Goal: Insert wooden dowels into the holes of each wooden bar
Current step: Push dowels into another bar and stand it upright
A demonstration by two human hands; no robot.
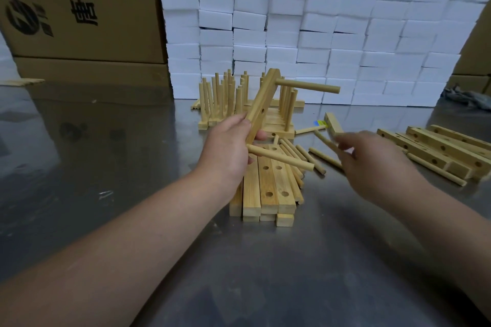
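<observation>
My left hand (pixel 228 146) grips a wooden bar (pixel 261 106) tilted up off the table. One dowel (pixel 308 87) sticks out of the bar's top hole to the right, and another dowel (pixel 281 158) sticks out near its bottom end under my fingers. The bar's middle holes show empty. My right hand (pixel 372 159), blurred, pinches a loose dowel (pixel 325 141) to the right of the bar. Bars with empty holes (pixel 268 188) lie stacked below my left hand, with loose dowels (pixel 300 156) beside them.
Finished bars with upright dowels (pixel 225 98) stand at the back. More drilled bars (pixel 446 148) lie at the right on the steel table (pixel 106 167). A wall of white foam blocks (pixel 318 34) and cardboard boxes (pixel 79 8) close off the rear.
</observation>
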